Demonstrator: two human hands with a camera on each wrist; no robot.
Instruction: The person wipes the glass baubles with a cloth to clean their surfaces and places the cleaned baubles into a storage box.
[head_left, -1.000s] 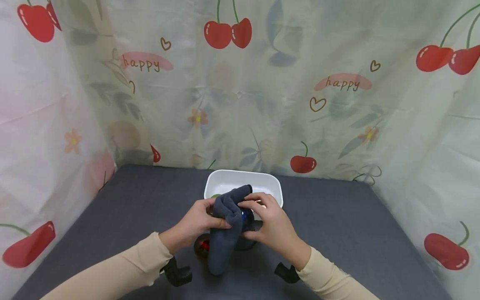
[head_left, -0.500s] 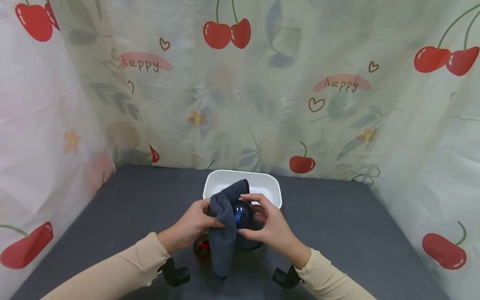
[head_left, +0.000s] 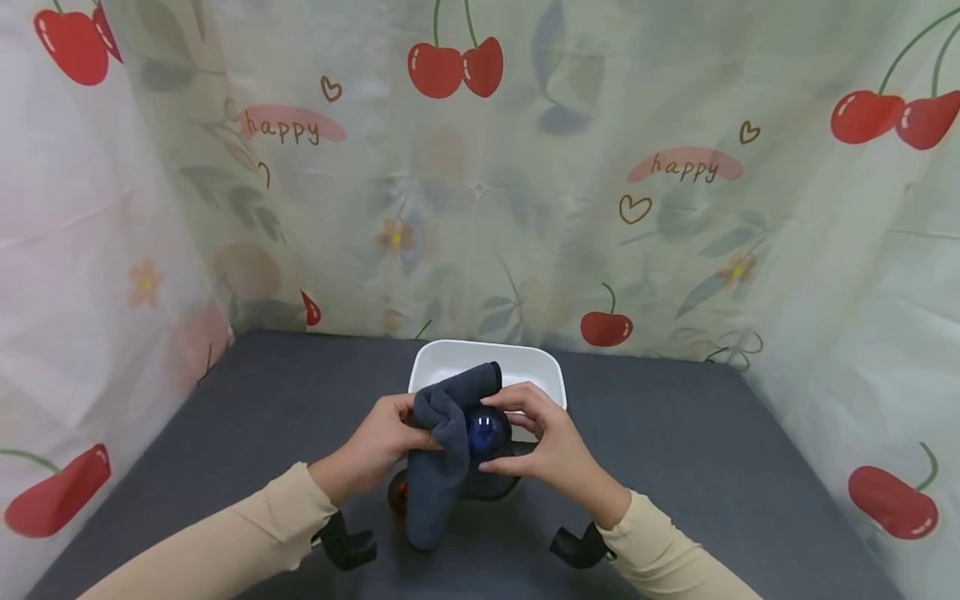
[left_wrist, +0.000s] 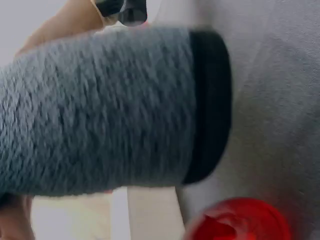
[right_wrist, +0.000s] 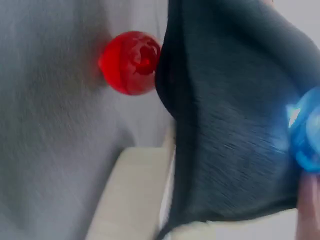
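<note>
My left hand [head_left: 375, 442] pinches a dark grey plush cloth [head_left: 435, 492] that hangs folded over the table. Beside it, my right hand [head_left: 558, 454] holds a glossy, see-through blue ball [head_left: 489, 432] between thumb and fingers. The ball lies against the right side of the cloth, part of which spreads beneath it. In the right wrist view, the blue ball [right_wrist: 307, 132] shows at the right edge in front of the cloth [right_wrist: 240, 115]. A thick fold of cloth [left_wrist: 100, 115] fills much of the left wrist view and hides most of the left hand's fingers.
A shiny red ball [right_wrist: 131, 62] rests on the dark grey table [head_left: 675, 467], partly behind the cloth in the head view. Just beyond the hands stands a white basin [head_left: 525, 357]. Patterned curtains [head_left: 480, 208] enclose the back and sides.
The left hand has shifted slightly left with the cloth. More of the blue ball shows than a second ago. The cloth now covers the green thing glimpsed in the basin and more of the red ball.
</note>
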